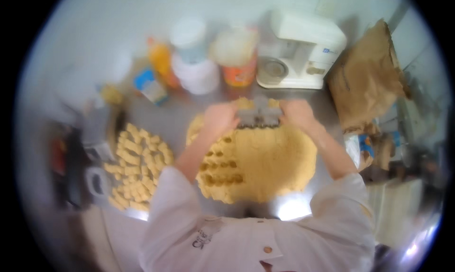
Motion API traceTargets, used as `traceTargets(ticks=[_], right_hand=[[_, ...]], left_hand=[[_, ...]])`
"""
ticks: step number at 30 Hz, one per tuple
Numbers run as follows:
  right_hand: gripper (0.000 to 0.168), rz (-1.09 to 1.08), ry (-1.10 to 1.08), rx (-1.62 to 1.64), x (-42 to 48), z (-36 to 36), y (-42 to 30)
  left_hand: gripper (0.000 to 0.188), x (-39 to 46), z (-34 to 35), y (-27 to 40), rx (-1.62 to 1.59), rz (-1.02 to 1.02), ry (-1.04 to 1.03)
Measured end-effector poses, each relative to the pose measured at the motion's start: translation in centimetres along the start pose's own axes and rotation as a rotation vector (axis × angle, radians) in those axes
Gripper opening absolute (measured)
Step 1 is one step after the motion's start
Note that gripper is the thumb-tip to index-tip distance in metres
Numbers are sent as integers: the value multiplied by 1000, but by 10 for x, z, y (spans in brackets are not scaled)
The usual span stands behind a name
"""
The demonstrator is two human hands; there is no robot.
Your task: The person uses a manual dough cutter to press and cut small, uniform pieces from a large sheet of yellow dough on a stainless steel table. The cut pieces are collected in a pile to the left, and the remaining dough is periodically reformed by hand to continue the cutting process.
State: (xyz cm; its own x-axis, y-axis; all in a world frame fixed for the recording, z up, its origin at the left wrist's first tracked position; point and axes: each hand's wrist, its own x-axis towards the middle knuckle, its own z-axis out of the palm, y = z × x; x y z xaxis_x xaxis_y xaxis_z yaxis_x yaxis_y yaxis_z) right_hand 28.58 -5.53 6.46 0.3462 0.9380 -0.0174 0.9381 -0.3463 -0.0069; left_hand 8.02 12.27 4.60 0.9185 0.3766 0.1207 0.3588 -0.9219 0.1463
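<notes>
A wide, flattened sheet of yellow dough lies before me on a metal worktop. Near its far edge, my left hand and my right hand grip the two ends of a grey metal cutter with a row of teeth or rings along its near side. The cutter rests on or just above the dough; which of the two is unclear. Rows of holes mark the sheet's left part. To the left lies a spread of short, stubby dough pieces.
Along the back stand a blue-and-white carton, white tubs, an orange-labelled bucket and a white machine. A large brown paper bag is at the right. A grey metal container stands at the left.
</notes>
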Motion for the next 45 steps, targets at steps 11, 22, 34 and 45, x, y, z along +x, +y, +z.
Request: traceTargets(ticks=[11,22,34,45], right_hand=[[21,15,18,11,-3,5,-2],[26,43,17,2,13,-59,0],[64,36,-95,1054,-74,-149,-84],[91,177,-214,1627,-95,-147,-154]], left_hand=[[22,-2,26,0,-14,1,162],[20,32,-52,6,-26,-85,93],[16,-44,-152,30,73,104,436],[82,-201,21,-23,-2144,-512,700]])
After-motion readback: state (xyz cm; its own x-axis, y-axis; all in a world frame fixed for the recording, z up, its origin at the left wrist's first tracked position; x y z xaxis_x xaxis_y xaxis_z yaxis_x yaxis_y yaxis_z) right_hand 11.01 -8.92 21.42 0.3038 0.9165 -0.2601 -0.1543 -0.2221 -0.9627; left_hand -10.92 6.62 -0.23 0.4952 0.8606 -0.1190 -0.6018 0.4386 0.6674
